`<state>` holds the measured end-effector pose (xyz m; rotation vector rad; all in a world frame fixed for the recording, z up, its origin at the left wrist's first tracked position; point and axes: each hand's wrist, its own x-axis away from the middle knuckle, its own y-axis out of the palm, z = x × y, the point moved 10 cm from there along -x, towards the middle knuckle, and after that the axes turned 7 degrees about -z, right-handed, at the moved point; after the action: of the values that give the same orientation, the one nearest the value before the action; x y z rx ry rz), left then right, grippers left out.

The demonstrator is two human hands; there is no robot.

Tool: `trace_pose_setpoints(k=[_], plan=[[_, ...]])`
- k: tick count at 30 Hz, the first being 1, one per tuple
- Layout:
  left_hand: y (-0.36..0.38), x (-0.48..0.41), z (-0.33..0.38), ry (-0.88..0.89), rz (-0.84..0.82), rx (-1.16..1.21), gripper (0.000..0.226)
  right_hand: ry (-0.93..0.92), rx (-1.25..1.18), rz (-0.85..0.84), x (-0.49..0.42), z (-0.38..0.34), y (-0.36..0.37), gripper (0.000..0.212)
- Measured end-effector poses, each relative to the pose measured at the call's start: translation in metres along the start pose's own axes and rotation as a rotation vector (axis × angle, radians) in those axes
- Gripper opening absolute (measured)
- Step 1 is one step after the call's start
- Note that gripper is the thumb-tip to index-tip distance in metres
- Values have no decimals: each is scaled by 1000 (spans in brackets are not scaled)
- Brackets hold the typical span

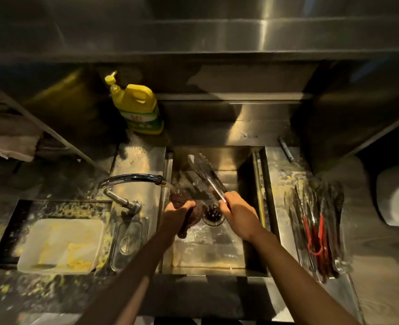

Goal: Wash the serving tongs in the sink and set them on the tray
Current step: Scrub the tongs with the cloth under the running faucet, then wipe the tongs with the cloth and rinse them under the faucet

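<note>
Head view, mid-wash: right hand (238,213) grip pinches the tongs (206,175) over the sink (212,256), left hand (177,213) grip clutches a scrubber (193,218); scrubbing likely next, tray (345,292) later.

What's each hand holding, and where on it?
Right hand grips the serving tongs at their near end; left hand grips a dark scrubber around its middle.

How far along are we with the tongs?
Done: other utensils already lie on the tray. In hand: right hand holds the tongs over the sink, left hand grips a dark scrubber under the running faucet. Left: finish washing, set tongs on tray.
</note>
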<state>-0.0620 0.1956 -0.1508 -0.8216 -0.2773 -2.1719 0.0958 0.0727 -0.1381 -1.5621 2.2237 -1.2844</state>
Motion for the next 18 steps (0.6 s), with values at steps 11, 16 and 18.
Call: trace_pose_setpoints(k=[11, 16, 18], plan=[[20, 54, 62, 232, -66, -215, 20, -155, 25, 79, 41, -34, -53, 20], [27, 55, 93, 338, -122, -274, 22, -126, -20, 231, 66, -55, -80, 18], [29, 60, 102, 359, -127, -259, 18, -114, -40, 274, 76, -60, -88, 14]])
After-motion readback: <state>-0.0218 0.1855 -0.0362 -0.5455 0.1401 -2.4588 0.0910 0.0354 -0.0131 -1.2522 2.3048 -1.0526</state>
